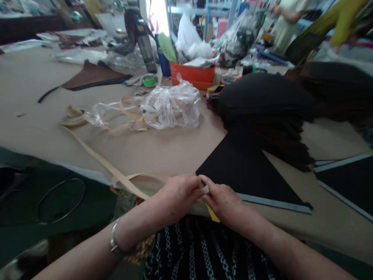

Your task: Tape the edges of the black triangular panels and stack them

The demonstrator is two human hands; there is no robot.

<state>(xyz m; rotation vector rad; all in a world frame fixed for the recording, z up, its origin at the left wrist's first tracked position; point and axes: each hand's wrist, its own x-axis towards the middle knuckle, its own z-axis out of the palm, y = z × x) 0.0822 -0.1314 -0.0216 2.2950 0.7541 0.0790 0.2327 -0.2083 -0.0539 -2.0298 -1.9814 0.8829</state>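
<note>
My left hand (180,194) and my right hand (223,200) meet at the table's front edge, fingers pinched together. A small whitish bit (205,189) shows between the fingertips. A flat tan tape (107,165) runs from a loose coil (74,116) down behind my left wrist, and a loop of it reaches my left hand. Below my right hand pokes a yellow piece (213,214); its kind is hidden. Just beyond my right hand lies a black panel (241,167) with a grey strip (274,203) along its near edge.
A clear plastic bag (175,107) rests mid-table (163,151). Stacked dark panels (262,93) are at right, near another grey-edged black panel (349,182). Behind stand a red box (192,76), a green tape roll (149,81) and brown pieces (93,76). Other people (291,23) are at back right.
</note>
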